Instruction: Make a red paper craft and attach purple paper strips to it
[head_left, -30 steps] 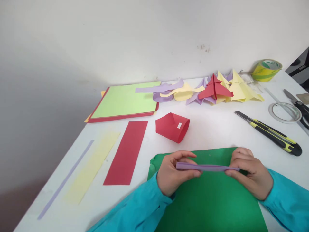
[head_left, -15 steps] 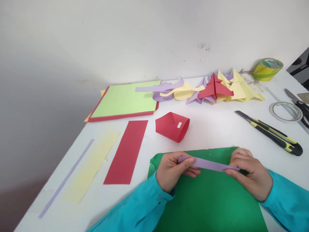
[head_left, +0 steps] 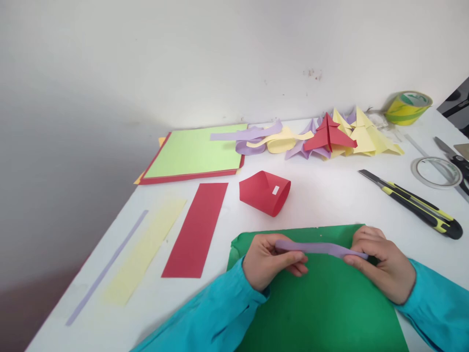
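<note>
A narrow purple paper strip (head_left: 322,248) is stretched between my two hands above a green sheet (head_left: 322,303). My left hand (head_left: 269,259) pinches its left end between thumb and fingers. At the other end, my right hand (head_left: 383,261) grips the strip, with the fingers curled. The strip bows slightly and has a bend right of its middle. Just beyond the green sheet lies a red paper loop (head_left: 262,193) with a small white patch on its side.
To the left lie a red strip (head_left: 196,230), a pale yellow strip (head_left: 148,252) and a thin purple strip (head_left: 108,266). Paper sheets (head_left: 194,151) and folded paper shapes (head_left: 330,137) line the wall. A utility knife (head_left: 414,203), tape roll (head_left: 436,172) and scissors (head_left: 458,159) are right.
The purple strip has gone from nearly straight to slightly bowed and bent. Both hands keep their hold on its ends. The whole view has shifted a little.
</note>
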Demonstrator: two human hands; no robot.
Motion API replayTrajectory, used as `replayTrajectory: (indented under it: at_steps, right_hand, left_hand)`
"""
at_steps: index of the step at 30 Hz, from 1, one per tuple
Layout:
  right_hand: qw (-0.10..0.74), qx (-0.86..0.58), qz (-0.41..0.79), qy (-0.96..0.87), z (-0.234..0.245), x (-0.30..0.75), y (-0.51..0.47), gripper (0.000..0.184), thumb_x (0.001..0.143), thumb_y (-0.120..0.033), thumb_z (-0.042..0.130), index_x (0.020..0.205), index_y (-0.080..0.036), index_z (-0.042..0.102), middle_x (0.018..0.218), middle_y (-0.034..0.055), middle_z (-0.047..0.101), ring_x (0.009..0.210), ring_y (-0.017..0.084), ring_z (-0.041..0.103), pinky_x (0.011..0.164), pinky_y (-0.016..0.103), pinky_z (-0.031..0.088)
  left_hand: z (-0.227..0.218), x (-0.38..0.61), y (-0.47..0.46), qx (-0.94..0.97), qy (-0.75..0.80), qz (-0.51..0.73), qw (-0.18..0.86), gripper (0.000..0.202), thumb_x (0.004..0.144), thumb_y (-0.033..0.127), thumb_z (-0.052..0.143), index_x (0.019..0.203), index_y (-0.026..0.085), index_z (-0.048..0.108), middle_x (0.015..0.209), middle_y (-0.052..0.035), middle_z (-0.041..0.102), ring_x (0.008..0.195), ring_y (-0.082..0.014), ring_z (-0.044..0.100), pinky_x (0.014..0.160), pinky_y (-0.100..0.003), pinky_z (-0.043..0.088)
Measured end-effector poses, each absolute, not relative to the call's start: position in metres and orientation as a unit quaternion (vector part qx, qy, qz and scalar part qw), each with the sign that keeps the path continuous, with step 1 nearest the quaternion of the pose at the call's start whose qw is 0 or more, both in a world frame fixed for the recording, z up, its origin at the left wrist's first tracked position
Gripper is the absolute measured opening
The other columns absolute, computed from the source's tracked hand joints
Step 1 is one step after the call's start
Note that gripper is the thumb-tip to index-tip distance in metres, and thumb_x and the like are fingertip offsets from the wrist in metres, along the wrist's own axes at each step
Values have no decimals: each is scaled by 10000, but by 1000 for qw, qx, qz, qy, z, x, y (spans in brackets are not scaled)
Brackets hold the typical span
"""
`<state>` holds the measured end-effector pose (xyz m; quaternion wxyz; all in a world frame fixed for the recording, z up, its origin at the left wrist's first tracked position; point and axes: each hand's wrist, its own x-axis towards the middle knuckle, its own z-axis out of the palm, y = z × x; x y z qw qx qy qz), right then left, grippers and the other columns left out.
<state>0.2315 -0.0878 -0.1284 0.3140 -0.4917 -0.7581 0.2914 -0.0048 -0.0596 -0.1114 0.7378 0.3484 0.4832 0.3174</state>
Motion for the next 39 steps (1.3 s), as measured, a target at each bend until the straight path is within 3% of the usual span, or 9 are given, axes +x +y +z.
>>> replayTrajectory:
  at_steps: [9,14,18,24,28,30,32,34,39]
  right_hand:
    - [356,-492,302,-735,-128,233,-85,302,840,-372,554,597,-195,584,542,-9,498,564,135,473,585,291,363]
    - [350,-485,318,-735,-127,236,-81,316,858,-372,525,605,-187,571,544,-8,504,556,126,469,589,289,361]
    - [322,-464,339,-752,-125,233,-81,313,858,-384,513,637,-184,608,579,11,556,602,135,491,648,313,360]
    - [374,-527,533,-546,-118,238,-64,302,617,-451,741,580,-164,653,494,8,578,455,114,476,461,261,356]
    - [520,-436,662,-317,-115,234,-51,349,486,-503,799,687,-237,694,602,0,662,544,142,574,547,285,454]
    - [538,-396,699,-254,-115,220,-50,417,448,-545,796,749,-271,705,700,1,696,632,158,615,584,291,481]
    - [514,-415,692,-290,-116,202,-54,352,410,-415,851,673,-231,706,670,6,695,591,138,604,544,254,469]
    - [488,-446,663,-351,-117,184,-57,270,452,-312,853,648,-199,706,617,11,688,582,137,605,600,266,487]
    - [490,-463,622,-398,-119,164,-59,231,603,-387,760,616,-165,697,530,12,660,504,135,582,532,265,482]
  left_hand:
    - [-108,-9,-54,298,492,321,753,381,651,457,708,635,81,656,539,-93,684,440,-195,649,381,-232,517]
    - [-107,-11,-53,312,476,349,745,365,646,448,718,625,87,670,568,-96,694,439,-189,645,395,-240,522]
    - [-103,-3,-60,330,454,382,734,263,562,337,796,604,104,681,553,-67,687,443,-175,638,419,-243,533]
    - [-104,7,-62,287,466,395,738,271,570,342,792,567,90,692,515,-56,667,398,-128,598,385,-200,512]
    - [-103,14,-56,183,451,431,760,275,509,321,829,567,94,686,519,-36,668,397,-99,583,370,-167,503]
    - [-101,21,-55,114,456,447,761,237,506,273,835,578,104,684,551,-26,681,421,-85,591,389,-151,509]
    - [-101,29,-56,71,461,451,761,195,535,229,822,587,104,682,571,-25,687,436,-74,592,411,-143,515]
    - [-104,37,-58,69,454,450,766,197,547,226,817,600,93,682,555,-29,677,441,-71,586,420,-141,512]
    - [-112,46,-62,134,415,479,762,273,480,266,843,625,92,691,514,-16,638,453,-63,549,430,-139,473]
